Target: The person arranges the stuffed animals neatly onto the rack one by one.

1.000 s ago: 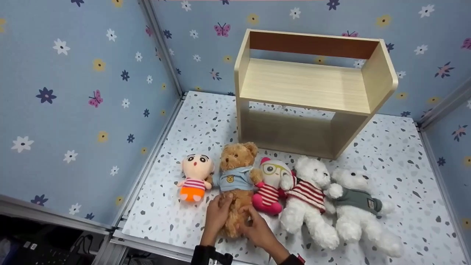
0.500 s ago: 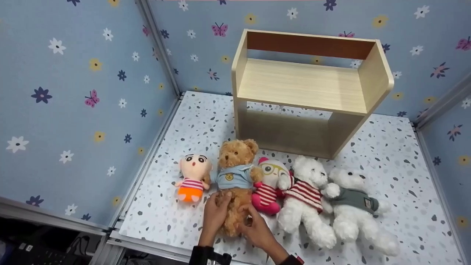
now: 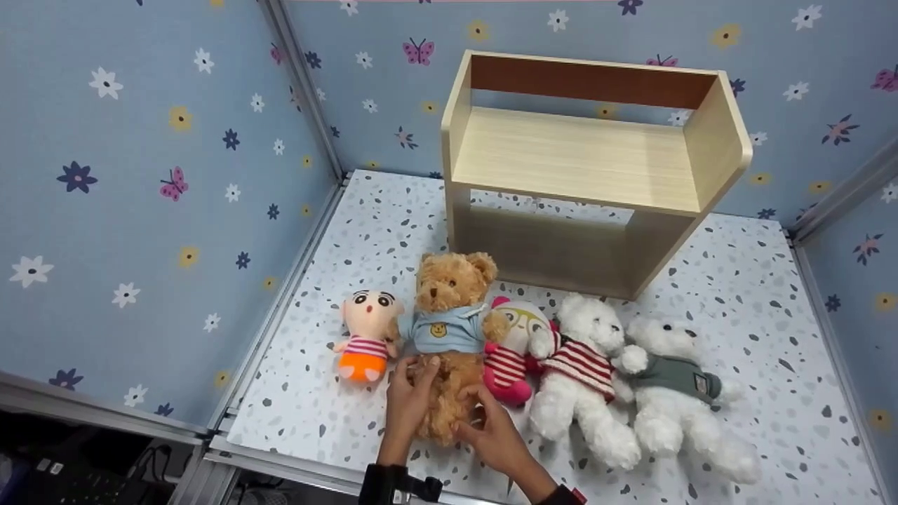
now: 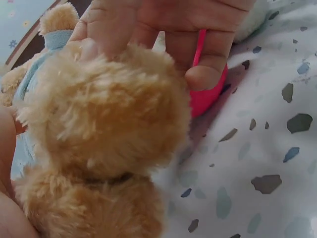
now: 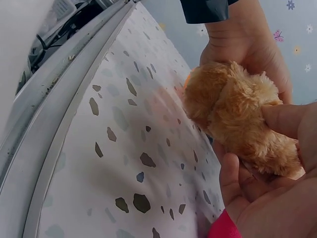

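A brown teddy bear (image 3: pixel 449 330) in a light blue hoodie lies face up in the head view, its head nearest the shelf. My left hand (image 3: pixel 409 400) grips its lower body and leg from the left. From the other side my right hand (image 3: pixel 491 431) holds the right leg, thumb on the fur and fingers beneath. The left wrist view is filled by the bear's furry feet (image 4: pixel 114 109). In the right wrist view, the bear's legs (image 5: pixel 237 109) sit between both hands. A doll (image 3: pixel 365 337) with orange shorts lies left; a pink plush toy (image 3: pixel 508 365) lies right.
Behind the toys stands a two-tier wooden shelf (image 3: pixel 575 158). Two white plush bears, one in a striped sweater (image 3: pixel 582 368) and one in a green top (image 3: pixel 673 382), lie to the right. A metal rail (image 3: pixel 295 466) edges the speckled table (image 3: pixel 295 393).
The teddy bear, held in both hands, has shifted slightly away from me toward the shelf, and its head faces more forward. The other toys lie as before; the view shifted slightly.
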Demonstrator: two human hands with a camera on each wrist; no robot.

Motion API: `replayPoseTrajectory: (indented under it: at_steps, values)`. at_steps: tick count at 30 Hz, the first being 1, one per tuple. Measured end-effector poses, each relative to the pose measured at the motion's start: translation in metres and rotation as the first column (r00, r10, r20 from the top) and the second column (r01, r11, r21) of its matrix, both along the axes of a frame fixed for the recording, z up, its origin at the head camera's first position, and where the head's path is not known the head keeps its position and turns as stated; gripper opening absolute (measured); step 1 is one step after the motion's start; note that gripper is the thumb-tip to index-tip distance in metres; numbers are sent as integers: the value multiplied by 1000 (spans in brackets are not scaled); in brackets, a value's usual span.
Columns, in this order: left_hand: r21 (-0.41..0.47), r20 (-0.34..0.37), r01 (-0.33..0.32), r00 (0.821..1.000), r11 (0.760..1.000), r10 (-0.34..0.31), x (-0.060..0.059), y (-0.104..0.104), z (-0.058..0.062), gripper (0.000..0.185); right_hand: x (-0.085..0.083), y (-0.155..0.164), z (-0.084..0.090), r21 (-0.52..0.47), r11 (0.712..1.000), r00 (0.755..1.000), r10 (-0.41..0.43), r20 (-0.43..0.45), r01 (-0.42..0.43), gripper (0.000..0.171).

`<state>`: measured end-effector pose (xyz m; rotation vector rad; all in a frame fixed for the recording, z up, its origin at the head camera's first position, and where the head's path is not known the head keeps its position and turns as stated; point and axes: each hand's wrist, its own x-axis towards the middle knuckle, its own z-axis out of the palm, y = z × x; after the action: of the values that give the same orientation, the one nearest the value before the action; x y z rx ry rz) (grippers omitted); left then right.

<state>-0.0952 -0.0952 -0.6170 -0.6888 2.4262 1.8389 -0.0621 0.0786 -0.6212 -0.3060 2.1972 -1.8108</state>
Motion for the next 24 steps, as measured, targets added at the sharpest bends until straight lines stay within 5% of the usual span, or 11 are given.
replayPoseTrajectory:
  at_steps: [11, 15, 24]
  values:
    - [89, 2, 100, 995, 991, -100, 0, -1, 4, 74, 5, 6, 7, 11, 1000, 1000, 11, 17, -11, 39]
    - [111, -37, 119, 993, 987, -116, 0, 1, 5, 68, 7, 9, 12, 14, 1000, 1000, 18, 9, -18, 38]
    - [157, -59, 132, 991, 979, -124, 0, 1, 8, 84, 10, 13, 21, 42, 998, 999, 42, -6, -42, 36]
